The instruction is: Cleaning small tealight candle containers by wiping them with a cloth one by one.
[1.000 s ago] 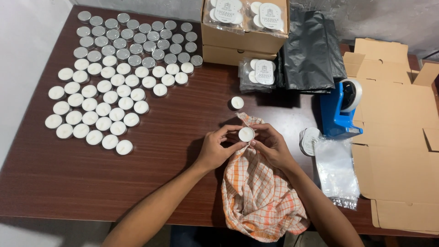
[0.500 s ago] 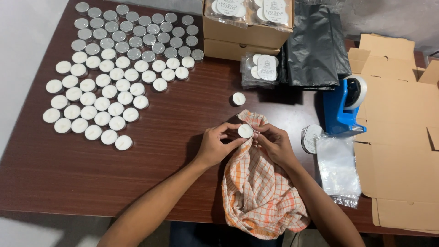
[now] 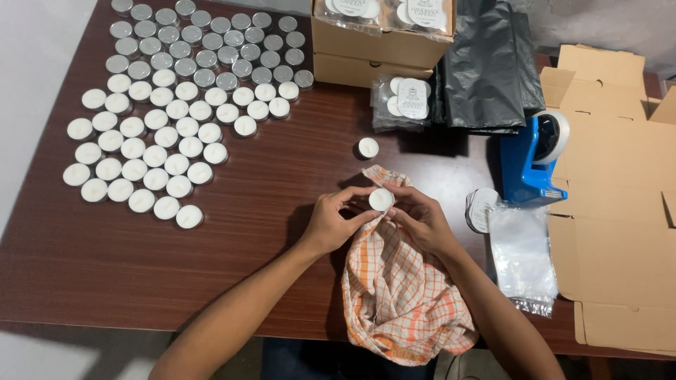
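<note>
Table [image 3: 232, 281]: dark brown wood, carrying everything below.
Tealight rows [image 3: 176, 105]: many round tealights in slanting rows at the far left; nearer ones show white wax, farther ones look silvery.
Left hand [image 3: 332, 224]: fingers curled, pinching the held tealight's left edge.
Held tealight [image 3: 381, 200]: white, round, gripped between both hands just above the cloth.
Checked cloth [image 3: 401, 295]: orange and white, bunched under the hands, hanging over the table's near edge.
Lone tealight [image 3: 367, 148]: alone on the wood, beyond the hands.
Right hand [image 3: 424, 222]: fingers closed on the tealight's right edge.
Cardboard box [image 3: 380, 49]: open, holding clear packs with round white labels.
Small pack [image 3: 403, 103]: clear bag of tealights, before the box.
Black bag [image 3: 486, 63]: right of the box.
Tape dispenser [image 3: 531, 165]: blue.
Flat cartons [image 3: 620, 176]: unfolded, far right.
</note>
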